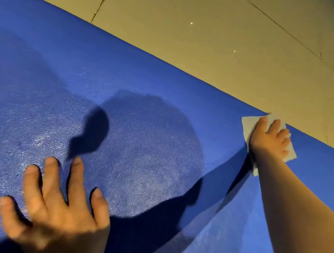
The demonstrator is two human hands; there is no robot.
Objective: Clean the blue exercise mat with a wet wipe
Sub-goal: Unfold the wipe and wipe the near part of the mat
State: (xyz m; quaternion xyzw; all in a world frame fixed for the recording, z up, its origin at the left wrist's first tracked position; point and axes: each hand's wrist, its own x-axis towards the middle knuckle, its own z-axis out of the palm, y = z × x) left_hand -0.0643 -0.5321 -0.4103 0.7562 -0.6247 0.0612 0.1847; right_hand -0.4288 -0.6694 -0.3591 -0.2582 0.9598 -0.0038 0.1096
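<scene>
The blue exercise mat fills most of the head view, its textured surface glistening with damp patches near the middle. My right hand reaches far out with the arm stretched and presses a white wet wipe flat against the mat's far edge, fingers spread over it. The wipe sticks out around the hand on both sides. My left hand rests flat on the mat at the lower left, fingers spread and straight, holding nothing.
Beyond the mat's far edge lies a beige tiled floor with dark grout lines. Dark shadows of my head and arm fall across the middle of the mat.
</scene>
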